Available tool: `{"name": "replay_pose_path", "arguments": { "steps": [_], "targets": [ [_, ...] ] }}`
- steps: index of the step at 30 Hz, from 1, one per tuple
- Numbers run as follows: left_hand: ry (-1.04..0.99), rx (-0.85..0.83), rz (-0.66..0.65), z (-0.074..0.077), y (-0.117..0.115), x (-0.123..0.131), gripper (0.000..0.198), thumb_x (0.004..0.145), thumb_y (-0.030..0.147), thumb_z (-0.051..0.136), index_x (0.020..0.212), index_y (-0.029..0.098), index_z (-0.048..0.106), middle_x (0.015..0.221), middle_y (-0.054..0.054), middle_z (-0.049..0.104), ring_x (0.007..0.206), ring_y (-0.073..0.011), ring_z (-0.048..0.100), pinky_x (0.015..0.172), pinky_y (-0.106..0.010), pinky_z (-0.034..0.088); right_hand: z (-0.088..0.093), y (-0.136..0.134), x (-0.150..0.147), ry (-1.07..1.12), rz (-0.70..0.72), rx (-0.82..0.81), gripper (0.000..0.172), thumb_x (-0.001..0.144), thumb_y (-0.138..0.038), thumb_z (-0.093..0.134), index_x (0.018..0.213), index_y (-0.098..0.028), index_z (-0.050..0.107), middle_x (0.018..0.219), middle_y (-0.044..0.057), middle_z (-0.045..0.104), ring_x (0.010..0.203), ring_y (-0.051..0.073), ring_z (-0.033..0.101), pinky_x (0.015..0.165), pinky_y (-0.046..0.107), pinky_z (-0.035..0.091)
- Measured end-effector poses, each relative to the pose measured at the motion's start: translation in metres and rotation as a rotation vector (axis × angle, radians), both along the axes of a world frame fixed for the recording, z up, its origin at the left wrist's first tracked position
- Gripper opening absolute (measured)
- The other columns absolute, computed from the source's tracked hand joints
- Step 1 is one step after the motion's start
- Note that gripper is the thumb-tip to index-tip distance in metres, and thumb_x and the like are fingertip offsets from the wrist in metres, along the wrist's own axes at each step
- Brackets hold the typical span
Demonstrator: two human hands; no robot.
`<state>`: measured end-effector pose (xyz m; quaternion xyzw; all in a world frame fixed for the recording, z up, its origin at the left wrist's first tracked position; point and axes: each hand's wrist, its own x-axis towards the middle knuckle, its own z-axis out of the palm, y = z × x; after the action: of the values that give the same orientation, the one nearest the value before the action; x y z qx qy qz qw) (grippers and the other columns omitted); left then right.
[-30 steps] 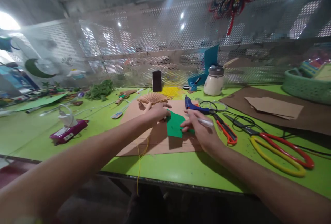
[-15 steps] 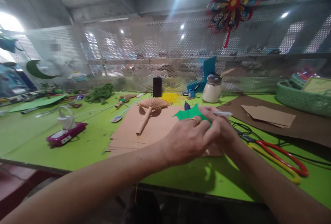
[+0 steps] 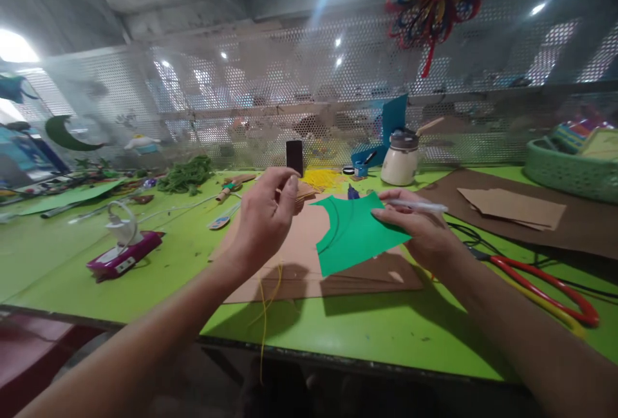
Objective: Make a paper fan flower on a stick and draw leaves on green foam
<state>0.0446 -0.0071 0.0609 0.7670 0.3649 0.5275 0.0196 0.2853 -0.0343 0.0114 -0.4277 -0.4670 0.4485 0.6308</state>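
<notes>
Pen and curve-marked green sheet in pinched right hand, left hand loosely curled, hold unclear.

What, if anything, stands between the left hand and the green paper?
Nothing visible does. Between the left hand and the green paper is an open gap, with brown sheets below. The fan shows beyond the left hand, apparently not in the way.
</notes>
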Motion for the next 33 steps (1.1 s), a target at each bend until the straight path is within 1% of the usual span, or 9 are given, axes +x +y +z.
{"name": "replay_pose_path", "arguments": {
  "steps": [5, 11, 16, 19, 22, 24, 28, 30, 33],
  "targets": [
    [0.155, 0.027, -0.038, -0.022, -0.001, -0.006, 0.016, 0.095, 0.025, 0.049, 0.09, 0.017, 0.062, 0.084, -0.004, 0.061, 0.077, -0.0162, 0.057, 0.07, -0.03, 0.045, -0.001, -0.001, -0.002, 0.001, 0.012, -0.02, 0.038, 0.06, -0.03, 0.083, 0.088, -0.02, 0.06, 0.064, -0.006, 0.057, 0.058, 0.012, 0.051, 0.056, 0.026, 0.036],
    [0.194, 0.099, -0.066, -0.033, 0.001, -0.003, 0.016, 0.093, 0.022, 0.052, 0.082, 0.016, 0.063, 0.079, -0.005, 0.058, 0.075, -0.0165, 0.052, 0.07, -0.031, 0.043, -0.002, -0.001, -0.001, -0.003, 0.024, -0.024, 0.04, 0.06, -0.031, 0.084, 0.091, -0.02, 0.06, 0.067, -0.005, 0.058, 0.06, 0.012, 0.051, 0.057, 0.025, 0.036],
    [0.191, 0.038, -0.085, -0.044, 0.004, 0.0, 0.016, 0.093, 0.024, 0.052, 0.082, 0.017, 0.062, 0.08, -0.004, 0.059, 0.07, -0.0155, 0.052, 0.067, -0.029, 0.044, -0.002, 0.0, 0.001, -0.016, 0.018, -0.011, 0.037, 0.061, -0.031, 0.084, 0.09, -0.022, 0.063, 0.065, -0.006, 0.054, 0.058, 0.01, 0.048, 0.055, 0.024, 0.034],
    [0.205, 0.003, -0.088, -0.048, 0.004, 0.002, 0.02, 0.093, 0.023, 0.052, 0.075, 0.017, 0.059, 0.072, -0.001, 0.057, 0.066, -0.0145, 0.05, 0.078, -0.033, 0.046, -0.003, 0.001, 0.001, -0.047, 0.004, -0.007, 0.036, 0.061, -0.031, 0.084, 0.089, -0.022, 0.064, 0.066, -0.005, 0.054, 0.06, 0.011, 0.048, 0.056, 0.025, 0.034],
    [0.212, -0.024, -0.089, -0.05, 0.003, 0.005, 0.025, 0.093, 0.023, 0.051, 0.069, 0.018, 0.055, 0.065, 0.002, 0.053, 0.063, -0.0132, 0.049, 0.094, -0.04, 0.041, -0.004, 0.002, 0.001, -0.059, -0.004, -0.015, 0.036, 0.062, -0.032, 0.084, 0.09, -0.022, 0.064, 0.067, -0.005, 0.054, 0.061, 0.012, 0.048, 0.056, 0.026, 0.034],
    [0.215, -0.041, -0.091, -0.051, 0.003, 0.006, 0.025, 0.093, 0.023, 0.051, 0.068, 0.018, 0.054, 0.064, 0.003, 0.052, 0.063, -0.0129, 0.049, 0.097, -0.041, 0.039, -0.004, 0.003, 0.001, -0.059, 0.003, -0.019, 0.037, 0.062, -0.033, 0.084, 0.091, -0.022, 0.064, 0.068, -0.004, 0.054, 0.061, 0.012, 0.049, 0.056, 0.026, 0.035],
    [0.216, -0.09, -0.108, -0.052, 0.002, 0.007, 0.028, 0.093, 0.024, 0.05, 0.066, 0.018, 0.053, 0.066, 0.002, 0.053, 0.065, -0.0134, 0.05, 0.082, -0.033, 0.043, -0.004, 0.002, 0.002, -0.067, 0.023, -0.006, 0.037, 0.063, -0.033, 0.083, 0.092, -0.023, 0.063, 0.07, -0.004, 0.055, 0.062, 0.012, 0.05, 0.056, 0.026, 0.035],
    [0.194, -0.14, -0.121, -0.053, 0.001, 0.007, 0.029, 0.093, 0.025, 0.05, 0.065, 0.018, 0.054, 0.065, 0.002, 0.053, 0.064, -0.0135, 0.05, 0.072, -0.029, 0.041, -0.004, 0.002, 0.001, -0.072, 0.028, 0.0, 0.036, 0.064, -0.033, 0.083, 0.093, -0.023, 0.064, 0.07, -0.004, 0.055, 0.063, 0.013, 0.05, 0.057, 0.027, 0.035],
    [0.156, -0.206, -0.145, -0.056, 0.002, 0.008, 0.029, 0.092, 0.027, 0.051, 0.064, 0.017, 0.056, 0.064, 0.001, 0.055, 0.062, -0.0132, 0.05, 0.065, -0.028, 0.039, -0.005, 0.002, 0.001, -0.076, 0.027, 0.016, 0.034, 0.066, -0.033, 0.082, 0.093, -0.023, 0.064, 0.07, -0.004, 0.055, 0.063, 0.013, 0.05, 0.056, 0.027, 0.035]
  ]
}}
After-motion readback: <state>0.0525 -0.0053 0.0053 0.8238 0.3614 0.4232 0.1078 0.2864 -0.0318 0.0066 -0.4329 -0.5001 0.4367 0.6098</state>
